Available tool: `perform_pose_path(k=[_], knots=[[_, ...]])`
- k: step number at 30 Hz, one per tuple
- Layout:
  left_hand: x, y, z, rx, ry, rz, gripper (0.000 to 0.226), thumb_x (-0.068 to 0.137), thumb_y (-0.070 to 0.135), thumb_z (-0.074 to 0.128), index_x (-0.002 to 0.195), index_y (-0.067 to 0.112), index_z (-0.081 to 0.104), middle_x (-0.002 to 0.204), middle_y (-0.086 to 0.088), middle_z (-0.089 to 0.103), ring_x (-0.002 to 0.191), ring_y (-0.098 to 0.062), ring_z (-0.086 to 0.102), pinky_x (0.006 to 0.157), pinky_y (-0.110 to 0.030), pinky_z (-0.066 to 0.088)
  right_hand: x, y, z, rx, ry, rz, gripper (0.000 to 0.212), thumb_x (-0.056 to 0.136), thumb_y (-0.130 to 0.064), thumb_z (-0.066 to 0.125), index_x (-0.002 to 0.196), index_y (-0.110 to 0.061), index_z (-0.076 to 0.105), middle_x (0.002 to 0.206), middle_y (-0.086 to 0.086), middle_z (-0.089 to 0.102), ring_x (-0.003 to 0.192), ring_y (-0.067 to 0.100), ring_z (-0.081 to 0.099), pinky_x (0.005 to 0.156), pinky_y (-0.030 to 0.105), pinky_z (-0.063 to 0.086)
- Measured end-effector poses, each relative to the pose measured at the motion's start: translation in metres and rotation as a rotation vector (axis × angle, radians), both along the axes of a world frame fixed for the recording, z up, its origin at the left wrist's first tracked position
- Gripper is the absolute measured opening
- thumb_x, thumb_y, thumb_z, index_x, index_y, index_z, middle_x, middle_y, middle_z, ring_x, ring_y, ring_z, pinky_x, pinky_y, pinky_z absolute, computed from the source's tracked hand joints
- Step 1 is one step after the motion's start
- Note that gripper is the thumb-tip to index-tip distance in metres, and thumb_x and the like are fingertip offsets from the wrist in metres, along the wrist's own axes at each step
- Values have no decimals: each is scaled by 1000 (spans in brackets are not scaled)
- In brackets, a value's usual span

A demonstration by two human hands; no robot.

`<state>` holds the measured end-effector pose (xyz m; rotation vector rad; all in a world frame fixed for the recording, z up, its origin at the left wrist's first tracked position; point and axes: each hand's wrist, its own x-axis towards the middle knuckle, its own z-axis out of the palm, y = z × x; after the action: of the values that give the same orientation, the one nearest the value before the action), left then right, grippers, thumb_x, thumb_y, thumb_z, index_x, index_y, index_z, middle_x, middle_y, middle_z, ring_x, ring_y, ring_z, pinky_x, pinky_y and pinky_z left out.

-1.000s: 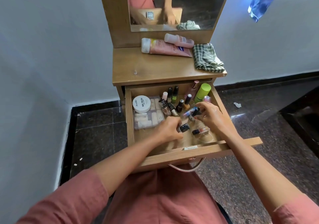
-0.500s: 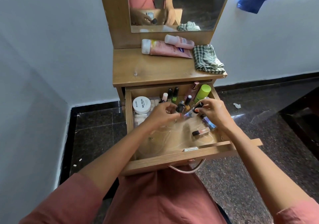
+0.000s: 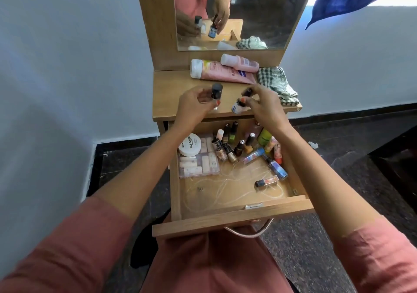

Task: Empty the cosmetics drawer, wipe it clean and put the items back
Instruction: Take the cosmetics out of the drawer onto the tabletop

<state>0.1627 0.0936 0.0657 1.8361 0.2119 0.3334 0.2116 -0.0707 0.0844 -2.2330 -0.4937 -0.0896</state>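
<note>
Moved: both hands were lifted out of the drawer (image 3: 225, 222) and carried far, over the tabletop (image 3: 178, 103); half a second earlier they were picking among the bottles inside it.
Left hand (image 3: 196, 106): a dark-capped bottle (image 3: 217, 90) was pinched upright between thumb and fingertips.
Right hand (image 3: 264, 107): fingers were curled round a tilted blue-and-white bottle (image 3: 237, 107); whether a second item was gripped could not be told.
Drawer: it was pulled out on the near side and largely unemptied. Bottles (image 3: 234, 143) were clustered at its far right, and a round white jar (image 3: 189, 144) was set on a clear box (image 3: 198, 164) at its far left.
Handling: the little bottles were judged light, rigid, smooth and breakable. They were best taken round the body below the cap and set down upright, since they could roll if laid flat.
</note>
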Motion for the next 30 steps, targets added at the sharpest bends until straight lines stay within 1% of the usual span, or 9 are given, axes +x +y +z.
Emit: perform_pose_path(k=[3,5,8,11,15,18,22,26,30], knots=[[17,11,4,91,-1,78,41,79,8,70,118,3,59,114,-10,66,97,-10,61,77,-8,47,18,25,4,-8,30,12,14,92,-8,52,103,-2,58,104,11,61,97,22,60,85,40,53],[26,17,5,151,1,104,41,80,9,69,119,3,59,114,-12,66,97,-13,62,76,-7,42,29,38,5,-30,29,13,15,93,-7,49,104,-1,56,104,14,62,96,25,60,86,47,51],[36,24,2,202,3,155,39,80,8,68,117,2,60,111,-13,67,96,-14,62,72,-3,37,40,53,4,-27,-16,26,15,92,-5,47,103,-1,57,103,15,63,88,19,58,80,37,51],[44,30,-2,203,10,198,38,80,7,67,117,1,60,109,-15,67,90,-14,60,62,4,36,48,65,4,-40,-56,28,20,91,-2,48,108,2,57,110,17,61,97,21,56,81,28,42],[50,34,-7,202,-4,226,36,79,7,67,114,0,62,104,-16,68,81,-9,54,55,7,33,56,78,-1,-60,-49,41,27,91,-4,50,117,2,54,118,18,58,111,26,52,88,26,38],[53,35,-9,188,-27,213,33,79,6,67,111,1,64,102,-15,68,77,-8,54,56,5,36,60,85,-5,-93,-61,41,32,87,-4,55,118,3,53,119,19,57,113,28,51,92,30,38],[55,36,-11,164,-30,197,31,79,2,66,110,-2,63,99,-19,68,62,3,49,56,2,39,62,90,-6,-57,-42,33,34,83,-2,59,116,3,56,117,19,60,111,28,55,92,32,42],[58,37,-11,185,-18,205,31,79,-1,66,110,-3,60,101,-18,67,77,-7,54,58,1,40,60,92,-7,-4,-29,10,35,83,0,59,118,2,57,114,17,64,108,25,58,90,29,45],[61,38,-9,230,-35,202,31,79,-1,64,110,-1,60,105,-15,65,87,-14,59,67,-7,43,58,91,-9,-9,-31,-9,35,84,-3,60,119,-2,57,115,14,63,109,24,57,94,34,46]])
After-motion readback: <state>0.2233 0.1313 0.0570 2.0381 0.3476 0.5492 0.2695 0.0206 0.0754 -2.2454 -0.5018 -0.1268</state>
